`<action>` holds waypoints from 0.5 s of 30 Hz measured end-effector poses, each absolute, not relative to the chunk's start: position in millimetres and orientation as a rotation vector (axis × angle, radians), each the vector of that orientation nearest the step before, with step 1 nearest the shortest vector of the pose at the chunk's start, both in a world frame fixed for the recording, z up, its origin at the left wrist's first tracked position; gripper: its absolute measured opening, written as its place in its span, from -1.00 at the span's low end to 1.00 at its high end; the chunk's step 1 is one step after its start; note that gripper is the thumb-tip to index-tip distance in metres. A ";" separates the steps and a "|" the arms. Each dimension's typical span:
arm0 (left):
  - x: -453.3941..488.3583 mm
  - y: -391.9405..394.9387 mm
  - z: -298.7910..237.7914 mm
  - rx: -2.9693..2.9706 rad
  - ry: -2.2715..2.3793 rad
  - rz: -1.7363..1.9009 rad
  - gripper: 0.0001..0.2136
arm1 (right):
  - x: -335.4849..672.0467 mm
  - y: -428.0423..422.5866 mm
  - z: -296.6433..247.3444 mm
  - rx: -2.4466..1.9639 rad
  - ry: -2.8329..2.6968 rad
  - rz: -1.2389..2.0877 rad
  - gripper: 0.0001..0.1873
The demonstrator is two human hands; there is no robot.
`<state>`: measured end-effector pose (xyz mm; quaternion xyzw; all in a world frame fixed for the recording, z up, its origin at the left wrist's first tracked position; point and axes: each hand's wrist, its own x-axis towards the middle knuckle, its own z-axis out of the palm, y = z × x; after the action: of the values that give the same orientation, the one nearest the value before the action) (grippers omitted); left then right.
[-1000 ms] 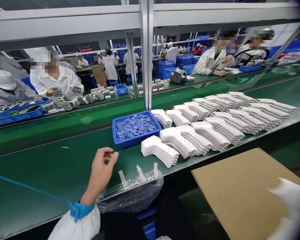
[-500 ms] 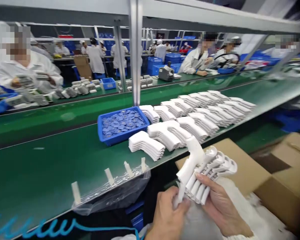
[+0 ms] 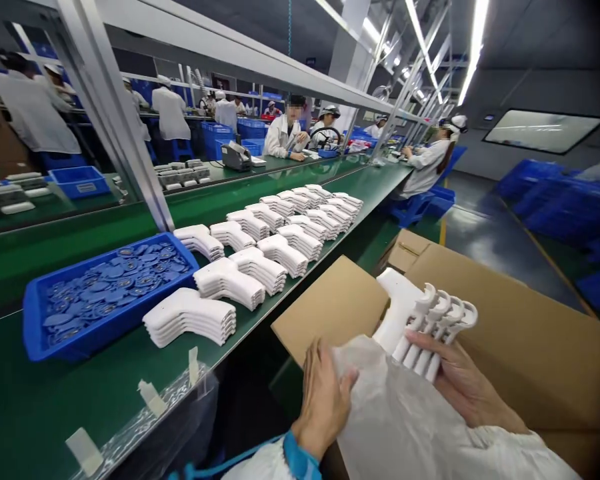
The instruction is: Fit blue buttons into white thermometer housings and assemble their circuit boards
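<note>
Over cardboard [image 3: 505, 333], right hand [image 3: 473, 390] (fingers [image 3: 430, 345] spread) under housings [image 3: 405, 313]

head-worn camera; faces forward, down; close over conveyor bench [image 3: 55, 393]

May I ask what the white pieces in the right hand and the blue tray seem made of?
The white pieces look like moulded plastic: smooth, matt, with uniform curves. The blue tray also looks like moulded plastic, with even colour and slight sheen; the exact plastic cannot be told.
</note>
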<state>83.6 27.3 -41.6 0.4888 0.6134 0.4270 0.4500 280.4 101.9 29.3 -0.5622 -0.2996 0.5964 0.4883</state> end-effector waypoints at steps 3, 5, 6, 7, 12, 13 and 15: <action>105.3 46.1 -21.5 1.109 1.186 1.230 -0.37 | 304.2 84.8 35.9 -1.488 -0.745 1.618 -0.27; 118.1 52.1 -8.7 1.013 0.896 1.255 -0.37 | 303.6 71.8 34.0 -1.503 -0.816 1.776 -0.38; 123.8 52.6 -4.6 0.979 0.821 1.258 -0.37 | 298.7 65.6 31.5 -1.484 -0.850 1.829 -0.45; 128.6 51.3 -2.3 0.967 0.798 1.271 -0.37 | 291.6 59.8 28.4 -1.450 -0.883 1.853 -0.51; 127.1 31.1 -9.8 0.919 0.677 1.423 -0.35 | 249.2 40.5 17.1 -1.405 -0.999 1.758 -0.50; 122.8 27.2 -12.4 0.869 0.649 1.439 -0.33 | 241.7 38.8 15.7 -1.422 -1.025 1.766 -0.46; 113.7 20.5 -16.1 0.822 0.734 1.470 -0.30 | 228.1 36.9 10.8 -1.411 -1.137 1.745 -0.37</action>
<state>113.7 20.5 -16.1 0.3558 0.3174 0.6358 0.6070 228.1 36.9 10.8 -0.5334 -0.4301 0.6601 0.3078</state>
